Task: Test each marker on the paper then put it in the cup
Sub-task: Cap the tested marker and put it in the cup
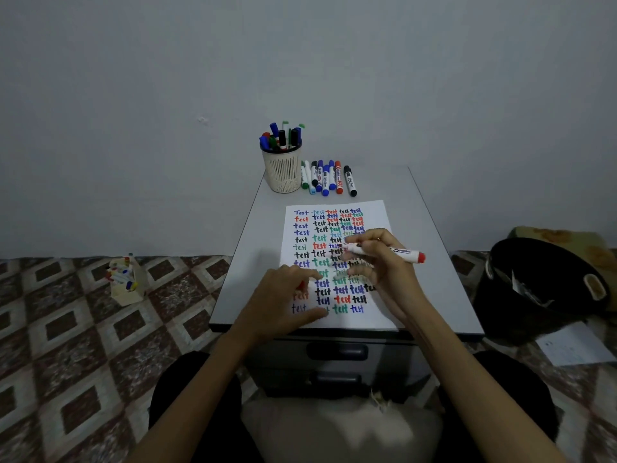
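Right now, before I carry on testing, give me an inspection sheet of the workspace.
Surface: grey cabinet top; paper lies flat on it, covered in coloured "test" words.
Job's things: cup holds several markers; row of markers lies beside it.
Clutter: nothing seen.
Grippers: right hand grips red marker over the paper; left hand rests on the paper, something red at its fingers, unclear.
Cables: nothing seen.
Surroundings: box of markers and black bin on patterned floor.

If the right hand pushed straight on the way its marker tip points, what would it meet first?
Probably the paper: the right hand aims the red marker leftward over its written rows. The left hand lies off that line; depth is unclear.
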